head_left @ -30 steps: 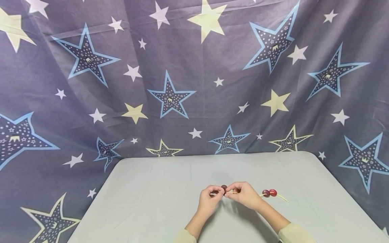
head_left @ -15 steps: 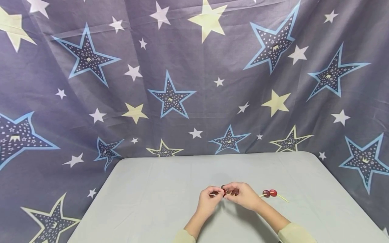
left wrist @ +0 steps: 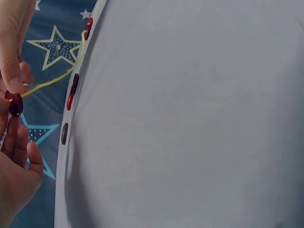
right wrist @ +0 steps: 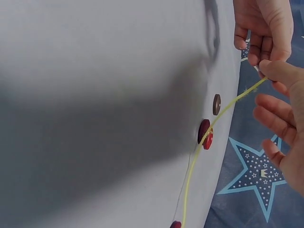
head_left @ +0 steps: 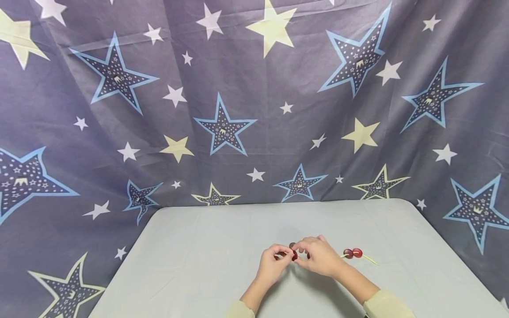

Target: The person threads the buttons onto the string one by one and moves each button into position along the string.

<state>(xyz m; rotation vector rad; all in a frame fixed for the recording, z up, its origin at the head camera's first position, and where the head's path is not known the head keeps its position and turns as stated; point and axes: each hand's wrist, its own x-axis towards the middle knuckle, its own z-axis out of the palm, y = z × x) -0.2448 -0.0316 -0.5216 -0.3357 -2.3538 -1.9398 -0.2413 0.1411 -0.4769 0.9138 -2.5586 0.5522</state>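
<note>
Between the fingertips of both hands is a dark red button (left wrist: 15, 105). The person's left hand (head_left: 274, 263) pinches it at its edge. A yellow string (left wrist: 50, 82) runs from the button; a short yellow tip shows at the button's face in the left wrist view. The right hand (head_left: 320, 258) meets the button from the right, its thumb and index finger pinching the string close beside it. In the right wrist view the string (right wrist: 232, 100) leaves those fingers and trails down past the table buttons.
On the grey table (head_left: 207, 247) lies a brown button (right wrist: 216, 104) behind the hands. Near it are a dark red button (left wrist: 75, 84) and a brighter red button (left wrist: 70, 101). Right of the right hand, two red buttons (head_left: 352, 253) sit on the string. A star-patterned curtain (head_left: 246, 110) hangs behind.
The right hand's fingers have closed in on the held button and shifted, showing a red button behind them. The left hand stays nearly in place, still pinching.
</note>
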